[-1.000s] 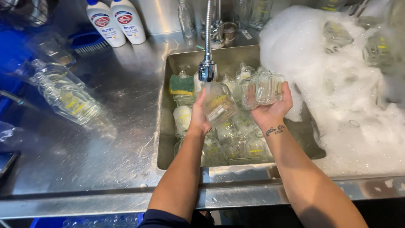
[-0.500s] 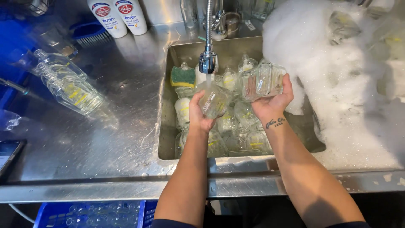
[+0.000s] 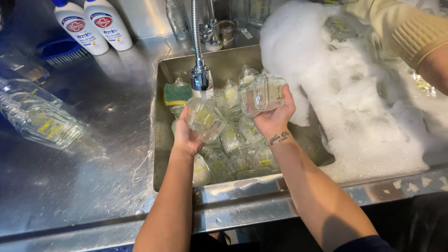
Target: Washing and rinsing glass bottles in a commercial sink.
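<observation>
Both forearms bare from wrist to above the elbow. No gloves, rings, watch or bands visible on either hand. Left hand (image 3: 186,137): no markings visible on it or on the forearm below it. Right hand (image 3: 275,116): small dark tattoo (image 3: 279,137) just below it on the inner wrist, a curved line of script with a shorter line beneath; too small to make out. Dark blue sleeve edge (image 3: 361,243) at the upper right arm, far from the hand, at bottom of view.
</observation>
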